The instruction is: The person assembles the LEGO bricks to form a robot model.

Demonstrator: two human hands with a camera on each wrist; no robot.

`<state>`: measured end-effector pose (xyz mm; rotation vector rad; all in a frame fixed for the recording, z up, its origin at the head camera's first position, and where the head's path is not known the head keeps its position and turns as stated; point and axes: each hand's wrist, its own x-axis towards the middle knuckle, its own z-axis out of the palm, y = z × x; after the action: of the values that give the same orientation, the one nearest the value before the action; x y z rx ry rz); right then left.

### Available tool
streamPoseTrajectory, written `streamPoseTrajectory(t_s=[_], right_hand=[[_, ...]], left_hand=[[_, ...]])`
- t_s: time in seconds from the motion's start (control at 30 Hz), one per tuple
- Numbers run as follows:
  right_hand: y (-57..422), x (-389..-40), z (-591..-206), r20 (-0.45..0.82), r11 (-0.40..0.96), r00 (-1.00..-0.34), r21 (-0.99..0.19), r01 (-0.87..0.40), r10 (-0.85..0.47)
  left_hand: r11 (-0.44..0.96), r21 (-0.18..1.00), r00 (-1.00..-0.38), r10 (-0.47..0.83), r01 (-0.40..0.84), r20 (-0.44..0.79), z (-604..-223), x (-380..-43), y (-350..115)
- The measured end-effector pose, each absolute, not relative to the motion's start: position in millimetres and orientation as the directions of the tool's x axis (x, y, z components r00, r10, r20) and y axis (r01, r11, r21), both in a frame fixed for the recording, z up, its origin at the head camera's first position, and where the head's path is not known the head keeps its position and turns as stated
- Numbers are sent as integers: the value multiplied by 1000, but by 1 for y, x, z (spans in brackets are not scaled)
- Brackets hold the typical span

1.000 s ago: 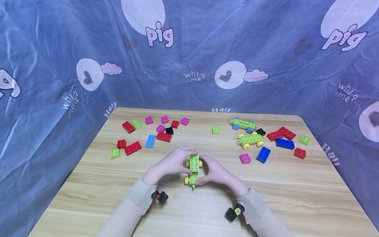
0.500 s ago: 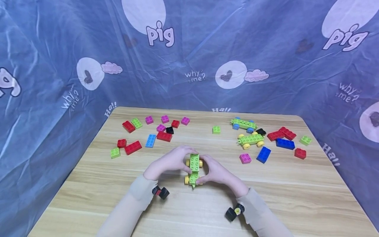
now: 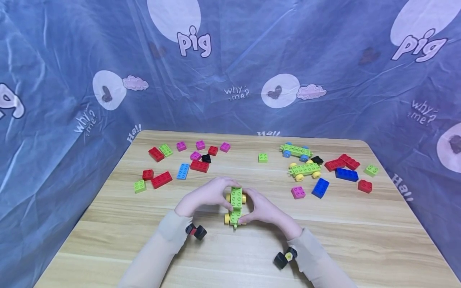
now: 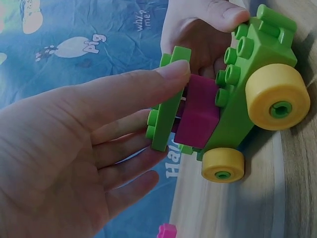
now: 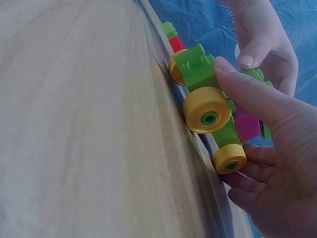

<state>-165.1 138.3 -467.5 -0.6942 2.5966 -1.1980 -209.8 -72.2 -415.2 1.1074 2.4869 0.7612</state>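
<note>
In the head view a green toy car base [image 3: 235, 218] with yellow wheels stands on the table between both hands. A magenta brick [image 4: 199, 112] sits on its studs, as the left wrist view shows. My left hand [image 3: 210, 195] pinches a flat green brick [image 4: 171, 101] between thumb and fingers. This brick lies over the magenta one, slightly tilted, with a narrow gap showing studs between them. My right hand [image 3: 265, 207] holds the car base, thumb on its near end by the hitch and fingers along the far side, partly hidden in the right wrist view.
Two more green car bases, one with blue wheels [image 3: 296, 151] and one with yellow wheels [image 3: 305, 169], stand at the back right. Red, blue and magenta bricks lie around them. Several loose bricks, including a light blue one [image 3: 183, 171], are scattered at the back left.
My left wrist has risen slightly, while the fingers keep their pinch on the flat green brick. The right hand and the car base have stayed in place.
</note>
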Motion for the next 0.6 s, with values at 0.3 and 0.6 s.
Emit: streamPoseTrajectory(t_s=[0.3, 0.6], right_hand=[[138, -165, -467, 24, 553, -869, -763, -336, -495], [138, -164, -467, 22, 565, -867, -750, -343, -497]], left_hand=[[566, 576, -661, 748, 590, -58, -415, -209, -72], [576, 584, -669, 740, 571, -75, -413, -210, -70]])
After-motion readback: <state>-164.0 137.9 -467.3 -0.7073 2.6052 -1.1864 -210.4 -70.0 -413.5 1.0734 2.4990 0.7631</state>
